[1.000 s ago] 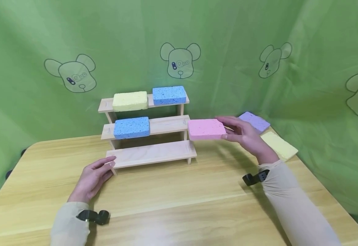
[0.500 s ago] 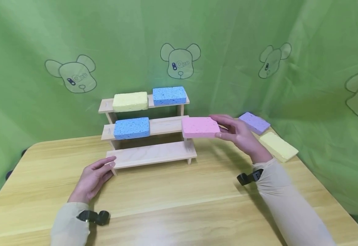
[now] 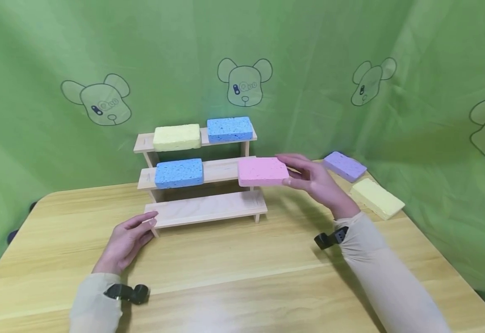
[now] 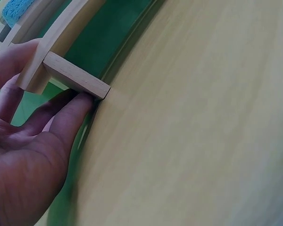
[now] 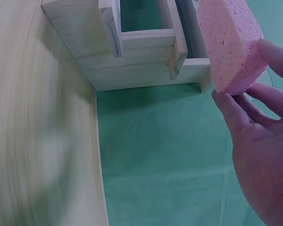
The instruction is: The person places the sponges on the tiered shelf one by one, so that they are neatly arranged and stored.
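Observation:
My right hand (image 3: 315, 182) pinches a pink sponge (image 3: 262, 171) by its right end, thumb on the near side and fingers on the far side. The sponge is held up in front of the right end of the middle step, overlapping it in the head view. At the lower left, my left hand (image 3: 127, 241) grips the left end of the three-step wooden stand (image 3: 209, 209). In the left wrist view its fingers (image 4: 70, 115) lie against the stand's leg. A blue sponge (image 3: 179, 173) rests on the middle step's left half. Up on the top step are a yellow sponge (image 3: 177, 137) and another blue sponge (image 3: 229, 129).
To the right on the wooden table (image 3: 242, 277) lie a purple sponge (image 3: 345, 166) and a pale yellow sponge (image 3: 377, 199), close to the table's edge. A green curtain (image 3: 309, 55) with bear-head drawings hangs behind the stand and along the right side.
My right hand has carried the pink sponge leftward, from beside the stand to in front of the middle step's right end. My left hand stays on the stand.

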{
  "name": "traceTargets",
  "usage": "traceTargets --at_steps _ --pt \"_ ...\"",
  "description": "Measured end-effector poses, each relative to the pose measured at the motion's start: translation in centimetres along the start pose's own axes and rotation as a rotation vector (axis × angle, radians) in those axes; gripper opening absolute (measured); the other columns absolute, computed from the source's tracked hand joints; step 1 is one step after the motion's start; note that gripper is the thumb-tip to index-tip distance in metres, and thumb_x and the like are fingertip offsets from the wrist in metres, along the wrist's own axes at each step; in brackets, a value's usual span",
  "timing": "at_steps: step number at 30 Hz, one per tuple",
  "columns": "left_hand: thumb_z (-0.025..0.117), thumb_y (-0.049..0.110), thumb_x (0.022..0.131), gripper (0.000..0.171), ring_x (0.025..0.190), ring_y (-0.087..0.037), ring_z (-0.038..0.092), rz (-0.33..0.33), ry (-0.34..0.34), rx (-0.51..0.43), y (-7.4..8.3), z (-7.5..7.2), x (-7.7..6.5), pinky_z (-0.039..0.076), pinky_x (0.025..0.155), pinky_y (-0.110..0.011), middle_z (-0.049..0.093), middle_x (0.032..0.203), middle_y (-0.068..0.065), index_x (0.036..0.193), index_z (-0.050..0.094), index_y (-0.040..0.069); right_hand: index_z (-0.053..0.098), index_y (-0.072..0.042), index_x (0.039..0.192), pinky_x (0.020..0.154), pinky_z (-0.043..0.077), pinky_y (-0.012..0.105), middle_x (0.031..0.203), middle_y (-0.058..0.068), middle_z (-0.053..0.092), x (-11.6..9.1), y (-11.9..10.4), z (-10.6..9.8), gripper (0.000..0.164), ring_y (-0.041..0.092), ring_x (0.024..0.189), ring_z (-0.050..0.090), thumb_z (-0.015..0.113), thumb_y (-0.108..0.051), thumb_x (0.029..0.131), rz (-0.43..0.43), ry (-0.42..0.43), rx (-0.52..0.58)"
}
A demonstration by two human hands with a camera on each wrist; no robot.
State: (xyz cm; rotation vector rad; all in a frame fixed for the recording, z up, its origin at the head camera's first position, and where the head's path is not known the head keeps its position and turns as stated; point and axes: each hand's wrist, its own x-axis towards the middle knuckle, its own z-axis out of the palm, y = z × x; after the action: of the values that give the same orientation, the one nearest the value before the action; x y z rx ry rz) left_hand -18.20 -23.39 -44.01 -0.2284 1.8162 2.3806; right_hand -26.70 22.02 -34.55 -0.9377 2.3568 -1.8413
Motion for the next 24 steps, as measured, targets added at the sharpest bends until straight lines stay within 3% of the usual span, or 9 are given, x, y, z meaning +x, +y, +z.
traceTargets --at_steps 8,24 --pt "0.069 0.006 0.093 0.018 0.105 -0.009 0.062 0.0 0.002 0.005 0.1 0.0 -0.2 0.051 0.095 -0.028 0.06 0.12 0.007 0.105 0.077 0.016 0.045 0.012 0.139 0.109 0.038 0.032 0.142 0.023 0.042 0.7 0.2 0.7 0.056 0.037 0.132 0.042 0.064 0.013 0.086 -0.019 -0.008 0.028" --pt "0.069 0.008 0.093 0.018 0.106 -0.01 0.062 -0.006 0.0 0.007 0.1 0.0 -0.2 0.05 0.096 -0.029 0.059 0.121 0.006 0.107 0.076 0.015 0.045 0.008 0.141 0.109 0.037 0.03 0.144 0.02 0.041 1.8 -0.1 2.2 0.057 0.035 0.133 0.041 0.065 0.009 0.088 -0.01 0.011 0.034"
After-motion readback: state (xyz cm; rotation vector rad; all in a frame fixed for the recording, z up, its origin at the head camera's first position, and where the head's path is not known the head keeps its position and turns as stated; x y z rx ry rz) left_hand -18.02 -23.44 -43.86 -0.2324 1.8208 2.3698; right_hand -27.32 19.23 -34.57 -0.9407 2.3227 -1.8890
